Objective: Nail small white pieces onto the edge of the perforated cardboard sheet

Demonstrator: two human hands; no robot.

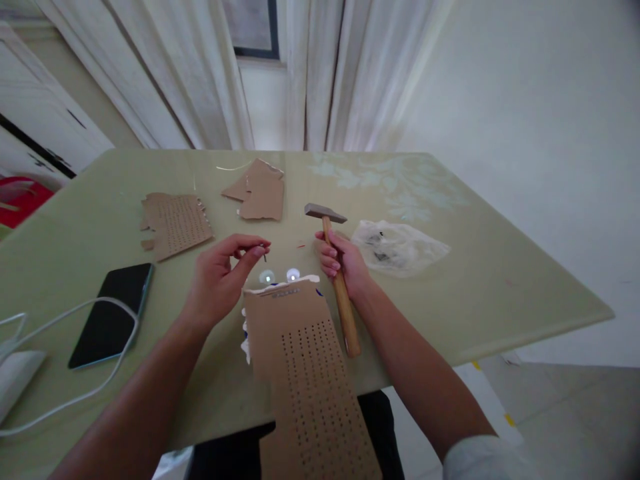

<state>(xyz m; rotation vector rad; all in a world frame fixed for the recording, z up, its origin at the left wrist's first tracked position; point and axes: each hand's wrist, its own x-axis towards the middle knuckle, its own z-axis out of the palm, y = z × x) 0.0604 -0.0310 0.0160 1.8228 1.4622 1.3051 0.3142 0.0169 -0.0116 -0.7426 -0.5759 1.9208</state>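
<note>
Nail [265, 253]: pinched between thumb and fingertip of the left hand [220, 277], held just above the far end of the near cardboard strip [305, 360]; tiny, dark, hard to make out more.
Nail, handling: thin, stiff and light by the look of it, easy to fumble; I'd judge the shank near the head is the place to pinch it, as the fingers do now.
Left hand: closed in a fine pinch on the nail, the other fingers curled loosely, palm turned toward the right.
Hammer [334, 267]: upright on the right of the nail, metal head at the far end, wooden handle running back toward the near table edge.
Hammer, handling: head-heavy, handle stiff and smooth; the grip sits high, close under the head, which I'd say gives control over force.
Right hand [345, 263]: wrapped tight round the upper handle, knuckles facing left.
Near cardboard strip: brown, full of rows of small holes, overhanging the near edge of the table [500, 280]; soft enough to dent, I'd guess.
Far left: another holed cardboard piece [175, 223], and a torn scrap [260, 193] beyond the hands.
Right: a crumpled clear plastic bag [400, 247], something dark inside.
Near left: a dark phone [113, 313] face up, a white cable [75, 347] looping past it.
</note>
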